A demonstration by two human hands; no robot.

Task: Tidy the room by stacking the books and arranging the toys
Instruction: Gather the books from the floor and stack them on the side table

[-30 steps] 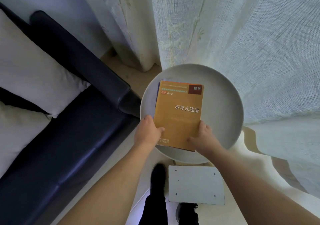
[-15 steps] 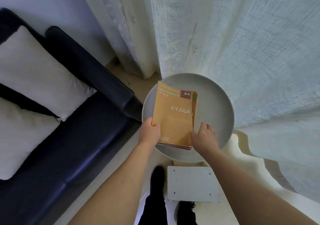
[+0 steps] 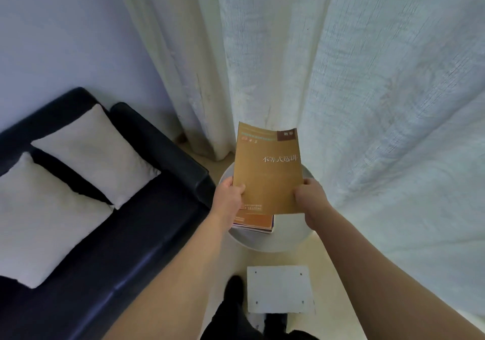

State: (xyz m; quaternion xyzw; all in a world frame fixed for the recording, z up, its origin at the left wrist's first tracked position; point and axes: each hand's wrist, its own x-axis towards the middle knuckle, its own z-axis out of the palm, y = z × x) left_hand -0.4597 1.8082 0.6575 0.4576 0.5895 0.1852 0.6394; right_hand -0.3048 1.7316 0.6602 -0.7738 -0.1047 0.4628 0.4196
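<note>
Head view: the left hand [image 3: 227,197] pinches the lower left edge of the top book [image 3: 267,168], thumb curled over the tan cover and the other fingers hidden beneath; the right hand [image 3: 309,198] grips the lower right edge, fingers curled at the margin, though whether the thumb lies above or below cannot be told. Between the two grips the book is raised and tilted, far edge up, above the round table [image 3: 286,237]; just below the fingers the lower books [image 3: 256,221] lie as a flat pile on the table, offset toward the left hand.

Handling judgement: the book appears to be a thin paperback; expect low weight, a flexible cover that sags if held by one corner, and a smooth cover that may slide on the pile; not fragile, but corners can crease. Recommended hold: both long edges near the lower third, as at present, or one hand under the spine side with the palm flat; align edges against the pile before release.

Outward from the left hand: a dark sofa [image 3: 105,248] with two pale cushions [image 3: 99,153]; beyond the fingers, a pale curtain [image 3: 341,77] hangs to the floor; nearer the body, a white board [image 3: 279,288] lies on the floor beside a dark shoe [image 3: 233,287].
</note>
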